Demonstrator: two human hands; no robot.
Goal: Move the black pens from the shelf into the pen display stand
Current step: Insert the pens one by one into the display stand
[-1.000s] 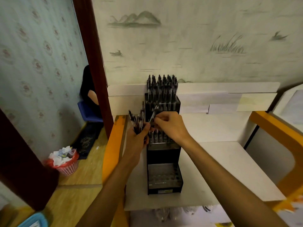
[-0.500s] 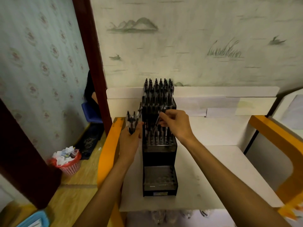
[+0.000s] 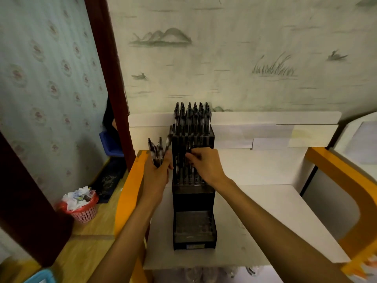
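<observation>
1. My left hand (image 3: 157, 176) grips a fanned bundle of black click pens with clear barrels (image 3: 158, 151), their tops pointing up, just left of the stand. My palm hides their lower ends, and blur keeps me from counting them.
2. My right hand (image 3: 208, 166) is over the middle tier of the tall black three-tiered plastic pen display stand (image 3: 193, 199). Its fingertips (image 3: 190, 157) pinch a single black pen (image 3: 188, 149), a narrow grip. Only the pen's top shows above my fingers, so I cannot tell whether its tip is seated in a hole.
3. The stand stands upright on the white shelf board (image 3: 265, 221), near its left edge, against the white back panel.
4. The top tier carries a packed cluster of upright black pens (image 3: 192, 115) rising above the back panel. The rows merge into one dark mass.
5. The middle tier holds a row of black pens (image 3: 184, 174); my right hand covers its right part.
6. The bottom tier (image 3: 193, 225) is a shallow perforated tray. The holes are too faint to make out one by one.
7. Orange frame rails (image 3: 127, 193) run along both sides of the shelf. Under its front edge some pale items are cut off and unclear.
8. On the wooden floor to the left is a red mesh wastebasket full of crumpled paper (image 3: 80, 205).
</observation>
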